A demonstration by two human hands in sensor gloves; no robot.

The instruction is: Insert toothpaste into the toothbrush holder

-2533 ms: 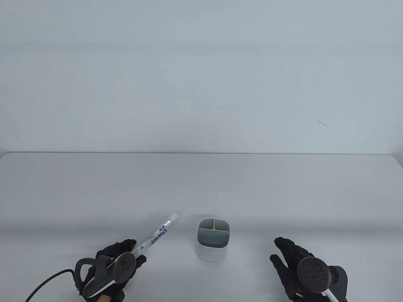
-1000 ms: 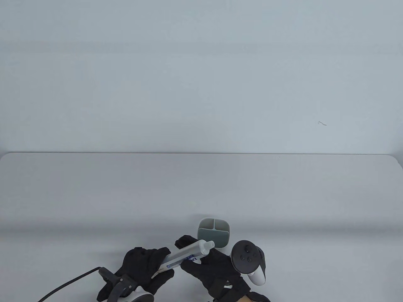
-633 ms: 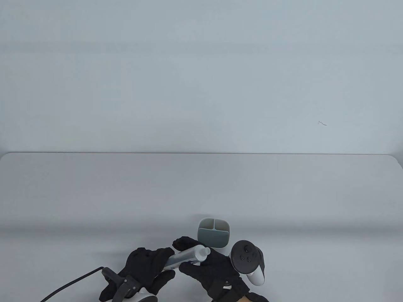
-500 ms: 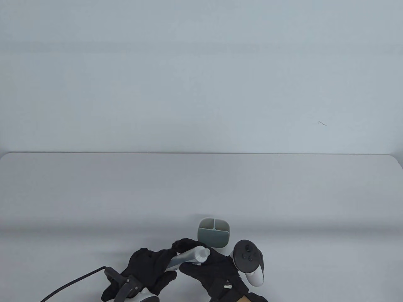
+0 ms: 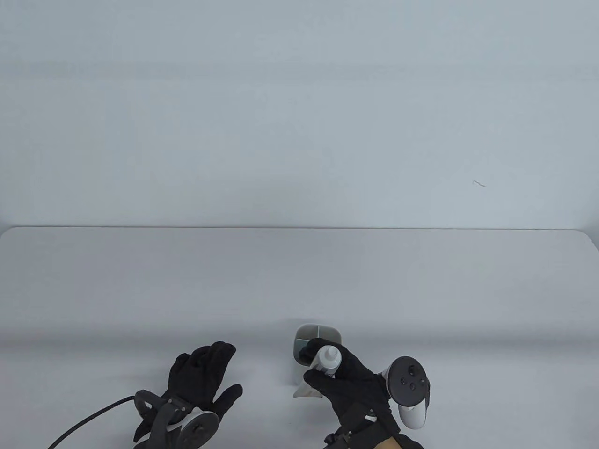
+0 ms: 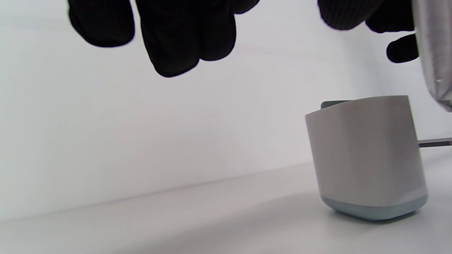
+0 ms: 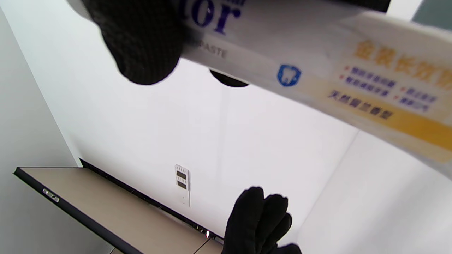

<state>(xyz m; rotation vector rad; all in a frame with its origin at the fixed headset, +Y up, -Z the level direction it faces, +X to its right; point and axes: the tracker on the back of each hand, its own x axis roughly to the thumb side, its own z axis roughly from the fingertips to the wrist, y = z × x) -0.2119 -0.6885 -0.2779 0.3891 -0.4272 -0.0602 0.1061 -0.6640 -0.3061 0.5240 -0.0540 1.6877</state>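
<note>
The white toothbrush holder (image 5: 312,333) with grey-blue compartments stands near the table's front edge; the left wrist view shows its side (image 6: 367,155). My right hand (image 5: 348,381) grips the toothpaste tube (image 5: 323,367) just in front of and above the holder, cap end (image 5: 330,354) toward the camera, flat tail (image 5: 306,392) lower. The right wrist view shows the printed tube (image 7: 317,67) in my fingers (image 7: 141,42). My left hand (image 5: 203,374) is empty, fingers spread, to the left of the holder; its fingers (image 6: 183,31) hang free in the left wrist view.
A black cable (image 5: 89,418) runs from my left wrist tracker to the bottom left edge. The white table's far edge (image 5: 299,228) meets a pale wall.
The tube passed from my left hand to my right. My right hand turned it cap-up and moved it right, over the holder's front. My left hand let go and drew back left.
</note>
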